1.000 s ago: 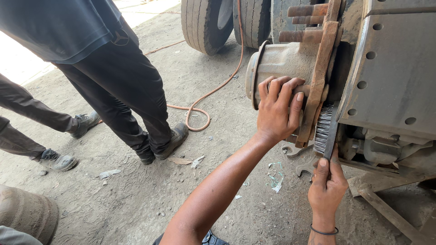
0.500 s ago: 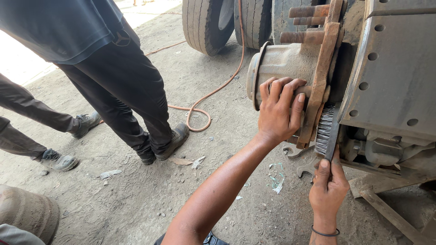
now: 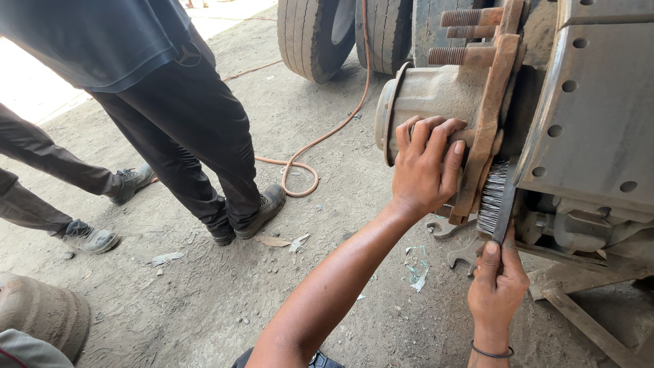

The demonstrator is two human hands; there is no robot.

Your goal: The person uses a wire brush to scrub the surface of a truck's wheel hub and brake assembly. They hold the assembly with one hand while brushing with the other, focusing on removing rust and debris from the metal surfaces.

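Left hand [image 3: 426, 167] is gripping the wheel hub [image 3: 426, 95], fingers curled over its lower side beside the rusty flange [image 3: 487, 123], steadying it. Right hand [image 3: 497, 283] is pinching the handle of a wire brush [image 3: 492, 197], bristles pressing into the gap between flange and grey brake shoe [image 3: 593, 116]. Judged step: scrubbing rust and grit behind the flange. Next move would call for short strokes along that gap, left-hand grip kept firm. Two wrenches [image 3: 456, 238] are lying on the dirt ground [image 3: 225, 300] below the hub; bystander's legs [image 3: 197, 157] are standing well apart.
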